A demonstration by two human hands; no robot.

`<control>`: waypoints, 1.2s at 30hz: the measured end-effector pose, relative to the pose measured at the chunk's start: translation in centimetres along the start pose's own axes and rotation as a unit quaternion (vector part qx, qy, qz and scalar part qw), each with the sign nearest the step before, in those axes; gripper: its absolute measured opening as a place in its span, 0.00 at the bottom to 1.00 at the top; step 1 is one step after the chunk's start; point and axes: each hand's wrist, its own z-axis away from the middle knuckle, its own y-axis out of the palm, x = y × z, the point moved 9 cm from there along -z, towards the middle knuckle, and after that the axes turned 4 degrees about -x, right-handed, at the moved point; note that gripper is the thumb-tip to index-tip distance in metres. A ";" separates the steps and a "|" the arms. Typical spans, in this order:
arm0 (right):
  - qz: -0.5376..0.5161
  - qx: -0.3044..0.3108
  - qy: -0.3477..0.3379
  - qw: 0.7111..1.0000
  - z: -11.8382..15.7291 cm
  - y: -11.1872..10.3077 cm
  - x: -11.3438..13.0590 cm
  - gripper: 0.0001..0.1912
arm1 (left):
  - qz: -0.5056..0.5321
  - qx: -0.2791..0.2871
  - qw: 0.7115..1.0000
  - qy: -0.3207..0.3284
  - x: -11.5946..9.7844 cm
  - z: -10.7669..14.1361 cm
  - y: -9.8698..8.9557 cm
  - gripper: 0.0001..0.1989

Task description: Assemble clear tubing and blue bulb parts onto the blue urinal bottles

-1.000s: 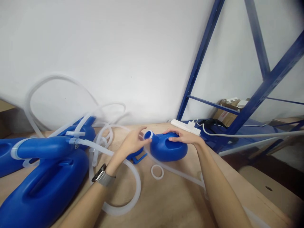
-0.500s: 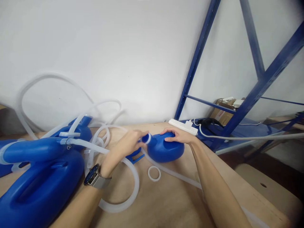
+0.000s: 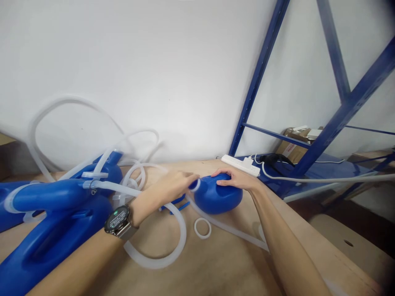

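A small blue plastic bottle [image 3: 217,196] lies on the wooden table [image 3: 222,263], its white-rimmed neck pointing left. My right hand [image 3: 236,179] rests flat on top of the bottle. My left hand [image 3: 173,185], with a watch on the wrist, has its fingertips closed at the bottle's neck. A loose white ring [image 3: 203,228] lies on the table just in front of the bottle. A translucent hose [image 3: 168,255] loops under my left forearm.
Larger blue bottles [image 3: 52,234] with clear hoses attached fill the left side. A blue metal rack [image 3: 333,119] stands at the right, with a white power strip [image 3: 242,164], cables and cardboard boxes [image 3: 296,144] on its shelf. A white wall stands behind.
My left hand has moved from open beside the neck to closed on it. The left forearm has turned, so the watch face now shows. The bottle and right hand stayed put.
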 end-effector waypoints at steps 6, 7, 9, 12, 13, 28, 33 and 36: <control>-0.009 -0.012 -0.005 1.000 -0.2 0.0 0.1 0.28 | -0.090 0.014 0.992 0.088 -1.7 -0.5 -0.1 0.16; -0.011 -0.013 -0.008 1.000 -0.3 0.0 0.1 0.28 | -0.105 0.015 0.989 0.107 -2.0 -0.5 -0.2 0.16; -0.016 -0.014 -0.012 1.000 -0.3 0.0 0.1 0.28 | -0.129 0.017 0.981 0.145 -2.7 -0.5 -0.4 0.16; -0.024 -0.016 -0.016 0.999 -0.4 0.0 0.1 0.27 | -0.149 0.018 0.969 0.196 -3.2 -0.7 -0.8 0.15; -0.027 -0.018 -0.017 0.999 -0.3 0.1 0.1 0.27 | -0.150 0.018 0.966 0.209 -3.2 -0.9 -1.0 0.15; -0.038 -0.022 -0.002 0.999 -0.3 0.2 0.2 0.27 | -0.085 0.059 0.986 0.128 -0.1 -1.0 0.4 0.12; -0.036 -0.014 0.000 0.999 -0.4 0.3 0.2 0.27 | -0.033 0.074 0.996 0.047 0.5 -1.4 0.3 0.13; -0.031 -0.012 -0.001 0.999 -0.5 0.2 0.1 0.27 | 0.001 0.072 0.997 0.003 0.8 -1.2 0.5 0.14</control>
